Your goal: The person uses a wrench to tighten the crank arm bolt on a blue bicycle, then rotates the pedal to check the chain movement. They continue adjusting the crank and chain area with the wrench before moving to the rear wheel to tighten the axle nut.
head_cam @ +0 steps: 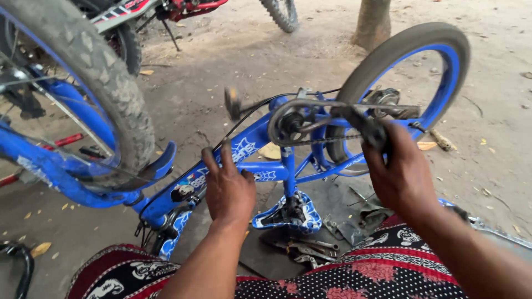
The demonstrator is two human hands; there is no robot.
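Between my knees the small blue bicycle (260,160) stands upside down on its saddle — my left hand (228,188) presses open-fingered on the frame at nine o'clock to steady it, my right hand (400,171) closed round the black pedal (372,132) at three o'clock.

Glossy painted frame (252,145); knobbly rubber tyre (105,83).

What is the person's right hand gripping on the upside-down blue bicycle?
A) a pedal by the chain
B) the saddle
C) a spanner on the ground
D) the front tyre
A: the right hand closes around the black pedal beside the chain, while the left hand rests on the blue frame.
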